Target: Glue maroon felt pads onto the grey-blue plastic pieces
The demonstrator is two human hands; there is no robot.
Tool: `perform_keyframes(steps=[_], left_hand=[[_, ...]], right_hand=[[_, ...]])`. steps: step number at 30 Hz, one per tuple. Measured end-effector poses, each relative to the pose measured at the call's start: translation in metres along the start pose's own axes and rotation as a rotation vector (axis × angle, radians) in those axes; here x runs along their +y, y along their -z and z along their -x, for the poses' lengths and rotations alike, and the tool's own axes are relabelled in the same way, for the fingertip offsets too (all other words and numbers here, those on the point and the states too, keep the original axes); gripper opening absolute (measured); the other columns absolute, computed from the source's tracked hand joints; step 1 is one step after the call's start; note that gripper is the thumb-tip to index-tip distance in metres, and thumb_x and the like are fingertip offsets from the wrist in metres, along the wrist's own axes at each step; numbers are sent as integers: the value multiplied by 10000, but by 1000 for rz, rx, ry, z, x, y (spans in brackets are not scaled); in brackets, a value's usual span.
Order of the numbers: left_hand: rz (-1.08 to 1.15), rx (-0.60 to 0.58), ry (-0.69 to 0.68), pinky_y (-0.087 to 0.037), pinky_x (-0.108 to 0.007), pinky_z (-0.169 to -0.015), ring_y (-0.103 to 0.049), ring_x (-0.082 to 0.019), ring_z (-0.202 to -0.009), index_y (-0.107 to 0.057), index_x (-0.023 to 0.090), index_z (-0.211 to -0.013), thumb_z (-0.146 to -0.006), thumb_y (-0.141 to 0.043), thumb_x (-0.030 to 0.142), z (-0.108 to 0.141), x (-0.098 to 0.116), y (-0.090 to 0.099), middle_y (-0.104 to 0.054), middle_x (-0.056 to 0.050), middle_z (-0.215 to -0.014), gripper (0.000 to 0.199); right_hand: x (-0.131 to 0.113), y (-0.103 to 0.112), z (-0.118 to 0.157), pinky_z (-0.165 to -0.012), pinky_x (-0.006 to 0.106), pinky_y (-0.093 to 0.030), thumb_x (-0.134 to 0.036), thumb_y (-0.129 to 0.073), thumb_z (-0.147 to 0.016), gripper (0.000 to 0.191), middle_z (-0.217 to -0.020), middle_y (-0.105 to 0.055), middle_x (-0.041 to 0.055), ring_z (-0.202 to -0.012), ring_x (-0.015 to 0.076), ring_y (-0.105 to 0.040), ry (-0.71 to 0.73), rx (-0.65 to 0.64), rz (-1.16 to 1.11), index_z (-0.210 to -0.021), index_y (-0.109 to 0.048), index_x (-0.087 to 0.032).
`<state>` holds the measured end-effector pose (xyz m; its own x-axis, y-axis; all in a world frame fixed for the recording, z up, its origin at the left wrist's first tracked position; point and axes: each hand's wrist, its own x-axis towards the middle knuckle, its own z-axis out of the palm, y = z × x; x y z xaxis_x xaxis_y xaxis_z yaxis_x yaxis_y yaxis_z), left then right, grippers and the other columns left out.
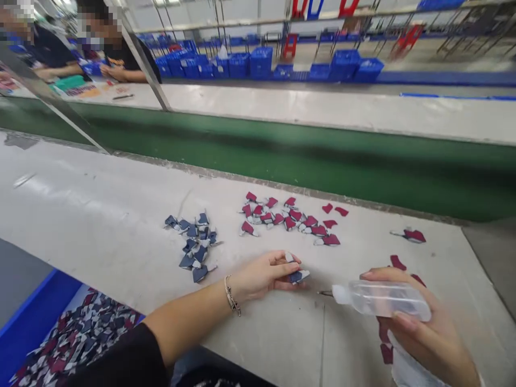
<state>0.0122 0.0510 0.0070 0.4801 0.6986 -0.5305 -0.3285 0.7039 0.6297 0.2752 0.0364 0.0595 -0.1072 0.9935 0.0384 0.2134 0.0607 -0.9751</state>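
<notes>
A small navy and white piece [297,276] is pinched in my left hand [270,277], above the white table [133,215]. My right hand [423,317] is wrapped round a clear squeeze bottle [387,299], whose thin metal tip points left toward that piece without touching it. Beyond my left hand lies a cluster of red and white pieces [278,218]. Navy and white pieces [193,244] lie in a pile to the left. Several loose red pieces [386,353] are partly covered by my right hand, and one red and white piece [414,235] sits apart at the right.
A blue bin [30,317] full of mixed pieces stands at the lower left. A green channel [282,156] runs behind the table, with a slanted metal post [143,59] beyond. Two people sit at the far left; blue crates [261,62] line the background.
</notes>
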Motion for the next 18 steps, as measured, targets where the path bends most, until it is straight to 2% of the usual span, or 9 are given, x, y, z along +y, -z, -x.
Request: perform_keyframes(steps=[2,5,8,12,15,18], left_hand=[[7,-69,20,-568,-314,-899,-746,-172,-928,-608,175,-1005,-664,-931,390,2,-3,4,-699,-27,-1026,516],[-66,-165,32,-563,-294,-905,-746,-159,-975,-586,205,-1121,-655,-938,221,3,-1,10,-705,-60,-1171,584],[-131,-171,45,-581,-279,-891,-733,-134,-971,-570,200,-1128,-680,-913,173,1,-1,13,-703,-81,-1200,565],[-191,-214,26,-601,-297,-893,-735,-130,-946,-558,188,-1094,-731,-877,169,0,-6,12,-705,-91,-1204,484],[-277,-265,1,-609,-295,-869,-736,-120,-905,-557,194,-1125,-787,-838,194,2,-6,10,-686,-111,-1290,440],[-352,-294,-10,-619,-277,-822,-736,-114,-864,-564,191,-1142,-807,-823,223,3,-5,10,-679,-114,-1300,425]], right_hand=[[8,3,-1,-418,285,-465,-634,-773,-716,390,-790,-687,54,-532,195,-604,-24,-68,-85,-963,-769,-332],[15,2,-2,-432,261,-457,-544,-859,-658,367,-666,-609,3,-523,175,-571,-84,-160,-202,-957,-731,-373],[14,-4,-3,-396,258,-416,-535,-868,-658,379,-612,-545,-16,-480,154,-493,-182,-244,-283,-940,-698,-345],[4,-10,-6,-362,270,-367,-627,-781,-739,378,-562,-468,-31,-452,143,-428,-247,-224,-332,-883,-659,-299],[-4,-10,-7,-337,264,-395,-663,-766,-764,370,-603,-605,4,-427,150,-531,-241,-231,-175,-897,-709,-322],[-8,-6,-2,-369,250,-457,-674,-763,-771,385,-792,-731,39,-523,159,-631,-178,-244,12,-1021,-784,-381]])
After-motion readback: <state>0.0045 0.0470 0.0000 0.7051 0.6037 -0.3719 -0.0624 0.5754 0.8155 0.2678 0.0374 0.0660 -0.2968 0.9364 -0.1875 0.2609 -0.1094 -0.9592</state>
